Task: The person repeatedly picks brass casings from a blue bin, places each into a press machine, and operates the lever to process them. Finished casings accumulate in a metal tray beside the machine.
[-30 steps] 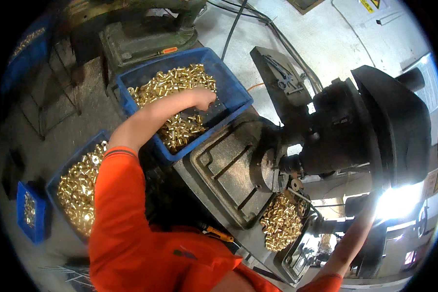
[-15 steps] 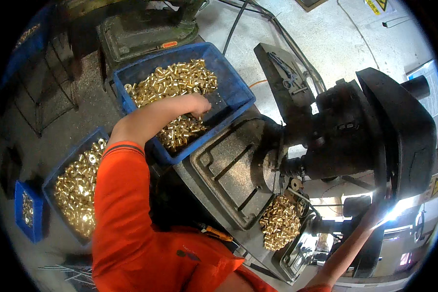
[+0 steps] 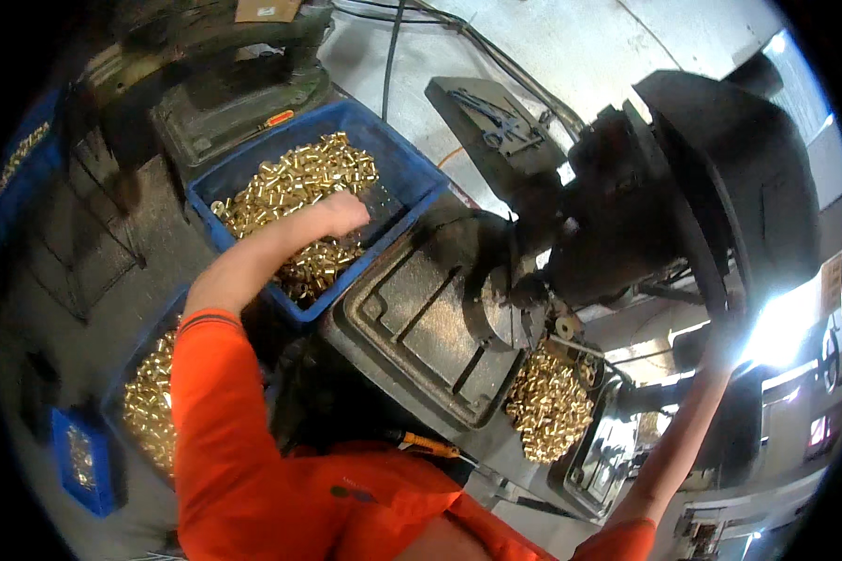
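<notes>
My left hand is curled closed over a blue plastic bin of small brass cylindrical fittings. It hovers or rests at the heap's right side, and its fingertips are turned down and hidden, so what they hold cannot be made out. My right arm stretches up to the drill press on the right. The right hand is at the lower edge of its dark head, beside a bright glare, with its fingers hidden. Under the press head lies the slotted metal base.
More brass pieces lie piled on the bench right of the base. A second blue bin of brass and a small blue box stand lower left. An orange-handled tool lies near my body. Hand tools rest on a plate behind.
The whole view has shifted, bringing the bins and press leftward. My left hand looks more tightly curled over the same bin. My right hand stays up at the press.
</notes>
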`<action>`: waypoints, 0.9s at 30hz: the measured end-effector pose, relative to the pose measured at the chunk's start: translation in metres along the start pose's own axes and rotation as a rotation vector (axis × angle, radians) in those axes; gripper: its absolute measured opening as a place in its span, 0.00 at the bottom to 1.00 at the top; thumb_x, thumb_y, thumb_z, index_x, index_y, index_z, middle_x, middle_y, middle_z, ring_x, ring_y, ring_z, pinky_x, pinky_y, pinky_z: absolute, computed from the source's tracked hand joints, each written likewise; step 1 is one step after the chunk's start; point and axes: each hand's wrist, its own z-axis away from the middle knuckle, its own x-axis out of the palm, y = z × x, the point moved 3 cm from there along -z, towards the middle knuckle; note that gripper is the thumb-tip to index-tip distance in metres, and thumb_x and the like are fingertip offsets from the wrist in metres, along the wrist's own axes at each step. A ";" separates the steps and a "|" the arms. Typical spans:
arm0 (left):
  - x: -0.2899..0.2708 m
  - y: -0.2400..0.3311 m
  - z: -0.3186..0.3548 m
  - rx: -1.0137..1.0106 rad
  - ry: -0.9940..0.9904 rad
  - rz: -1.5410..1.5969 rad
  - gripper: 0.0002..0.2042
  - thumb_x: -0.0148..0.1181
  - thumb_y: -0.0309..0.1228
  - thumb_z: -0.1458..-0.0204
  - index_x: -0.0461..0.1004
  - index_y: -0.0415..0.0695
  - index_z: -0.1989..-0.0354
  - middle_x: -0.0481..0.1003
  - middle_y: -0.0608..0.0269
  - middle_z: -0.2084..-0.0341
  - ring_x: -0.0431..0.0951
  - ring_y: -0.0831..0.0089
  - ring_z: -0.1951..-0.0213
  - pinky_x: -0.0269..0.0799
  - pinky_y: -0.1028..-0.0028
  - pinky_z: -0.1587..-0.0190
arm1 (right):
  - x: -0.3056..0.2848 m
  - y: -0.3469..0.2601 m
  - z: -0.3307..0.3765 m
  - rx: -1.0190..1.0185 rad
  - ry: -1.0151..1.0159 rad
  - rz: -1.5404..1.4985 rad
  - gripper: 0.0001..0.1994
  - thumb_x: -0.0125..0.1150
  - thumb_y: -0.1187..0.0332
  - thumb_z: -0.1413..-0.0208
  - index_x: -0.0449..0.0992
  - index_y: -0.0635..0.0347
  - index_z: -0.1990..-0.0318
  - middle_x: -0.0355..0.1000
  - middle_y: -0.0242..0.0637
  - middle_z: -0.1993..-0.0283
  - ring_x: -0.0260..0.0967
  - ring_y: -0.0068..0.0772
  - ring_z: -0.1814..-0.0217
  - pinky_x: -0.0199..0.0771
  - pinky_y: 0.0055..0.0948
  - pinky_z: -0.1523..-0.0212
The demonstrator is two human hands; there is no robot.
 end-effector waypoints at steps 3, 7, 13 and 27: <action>-0.043 0.002 0.022 -0.033 0.177 0.015 0.03 0.57 0.25 0.66 0.75 0.41 0.81 0.75 0.54 0.78 0.77 0.58 0.71 0.72 0.63 0.68 | -0.010 0.004 0.004 -0.024 -0.005 0.224 0.15 0.45 0.72 0.44 0.68 0.56 0.48 0.68 0.39 0.52 0.65 0.32 0.50 0.66 0.30 0.51; -0.100 0.047 0.051 -0.048 0.362 0.243 0.08 0.58 0.31 0.59 0.73 0.45 0.69 0.74 0.52 0.78 0.75 0.55 0.71 0.69 0.59 0.69 | -0.005 -0.001 0.012 -0.019 0.058 -0.060 0.18 0.42 0.71 0.43 0.59 0.57 0.44 0.64 0.42 0.48 0.64 0.36 0.48 0.66 0.31 0.49; -0.087 0.176 0.045 0.398 0.486 0.386 0.07 0.56 0.31 0.60 0.73 0.48 0.70 0.71 0.57 0.85 0.73 0.58 0.79 0.65 0.60 0.76 | -0.007 -0.010 0.000 0.206 0.162 -0.944 0.16 0.41 0.70 0.43 0.58 0.61 0.47 0.62 0.45 0.48 0.64 0.48 0.49 0.67 0.28 0.50; -0.058 0.224 -0.008 0.487 0.290 0.214 0.05 0.55 0.35 0.54 0.73 0.51 0.70 0.73 0.61 0.81 0.76 0.61 0.73 0.67 0.64 0.74 | -0.018 -0.068 0.009 0.233 0.282 -1.392 0.07 0.46 0.79 0.64 0.61 0.62 0.73 0.61 0.35 0.73 0.60 0.27 0.69 0.66 0.28 0.61</action>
